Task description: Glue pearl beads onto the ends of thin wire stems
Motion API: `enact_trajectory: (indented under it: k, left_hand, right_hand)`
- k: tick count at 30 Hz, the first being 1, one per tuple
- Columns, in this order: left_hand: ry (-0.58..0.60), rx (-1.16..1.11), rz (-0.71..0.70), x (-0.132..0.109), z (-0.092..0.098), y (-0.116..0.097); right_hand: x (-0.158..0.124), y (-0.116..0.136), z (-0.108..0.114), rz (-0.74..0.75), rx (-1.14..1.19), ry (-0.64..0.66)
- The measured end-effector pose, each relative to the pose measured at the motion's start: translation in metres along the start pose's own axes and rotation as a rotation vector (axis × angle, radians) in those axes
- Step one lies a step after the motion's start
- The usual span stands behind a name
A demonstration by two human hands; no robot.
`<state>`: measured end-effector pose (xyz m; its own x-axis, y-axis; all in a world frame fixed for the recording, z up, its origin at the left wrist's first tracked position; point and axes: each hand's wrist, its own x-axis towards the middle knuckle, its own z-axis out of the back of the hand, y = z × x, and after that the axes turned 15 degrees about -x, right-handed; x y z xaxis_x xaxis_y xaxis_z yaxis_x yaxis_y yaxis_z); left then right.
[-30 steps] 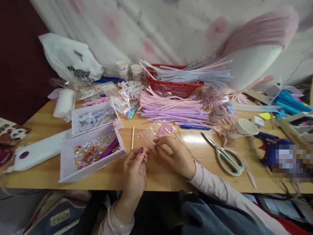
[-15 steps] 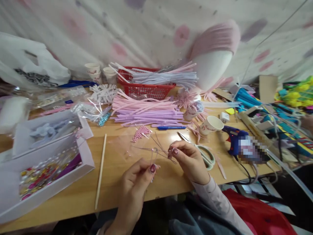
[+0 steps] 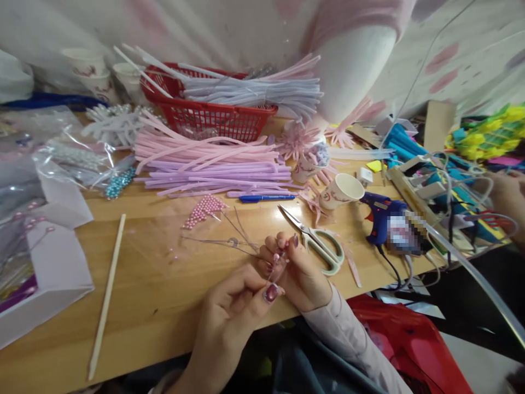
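Note:
My left hand (image 3: pixel 233 317) is closed in a pinch on a thin wire (image 3: pixel 269 275) that runs up toward my other hand. Close by, my right hand (image 3: pixel 305 273) has its fingertips drawn together around a small pink bead (image 3: pixel 276 257), which seems to sit at the wire's upper end. Several longer thin wires (image 3: pixel 217 242) lie just beyond my fingers, partly hidden by them. Past these is a heap of pink pearl beads (image 3: pixel 205 210) on clear plastic. Scissors (image 3: pixel 315 241) with pale green handles lie right of my right hand.
A wooden stick (image 3: pixel 107 295) and white box (image 3: pixel 61 257) are at left. Pink and purple fuzzy stems (image 3: pixel 213 178), a red basket (image 3: pixel 217 121) and a blue pen (image 3: pixel 266 198) lie behind. Rightward are a paper cup (image 3: pixel 341 191), a blue glue gun (image 3: pixel 379 216) and another person's hand (image 3: pixel 506 191).
My hands have come together, and a pink bead now shows at my right fingertips. The view has shifted closer and to the right. Another person's hand shows more at the right edge.

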<state>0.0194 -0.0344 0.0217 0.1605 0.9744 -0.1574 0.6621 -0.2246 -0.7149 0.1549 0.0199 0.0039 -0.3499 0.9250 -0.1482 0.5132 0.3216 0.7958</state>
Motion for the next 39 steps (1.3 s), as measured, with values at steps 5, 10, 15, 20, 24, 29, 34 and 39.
enact_trajectory:
  k: [5,10,15,20,24,29,34,39]
  left_hand:
    - [-0.021,0.020,0.003,0.001,0.005,0.000]
    - [-0.009,0.010,0.028,0.001,0.010,0.002]
    - [-0.006,0.042,0.015,-0.001,0.010,0.003]
    - [-0.030,0.071,0.045,-0.002,0.009,0.000]
    - [-0.019,0.086,0.053,-0.003,0.009,-0.002]
    - [-0.053,0.036,0.164,-0.003,0.007,-0.005]
    - [-0.065,-0.117,0.315,-0.004,-0.001,-0.005]
    - [-0.114,-0.192,0.346,-0.007,-0.007,-0.003]
  right_hand:
    - [-0.003,0.004,-0.003,0.061,-0.066,-0.062]
    - [-0.005,0.008,-0.008,0.055,-0.126,-0.108]
    - [-0.005,0.006,-0.010,0.036,-0.126,-0.077]
    - [-0.007,0.003,-0.010,0.108,-0.248,-0.107]
    - [-0.008,0.002,-0.010,0.195,-0.339,-0.094]
    - [-0.011,0.001,-0.009,0.252,-0.403,-0.110]
    - [-0.014,0.000,-0.008,0.274,-0.390,-0.109]
    - [-0.014,0.000,-0.009,0.278,-0.405,-0.137]
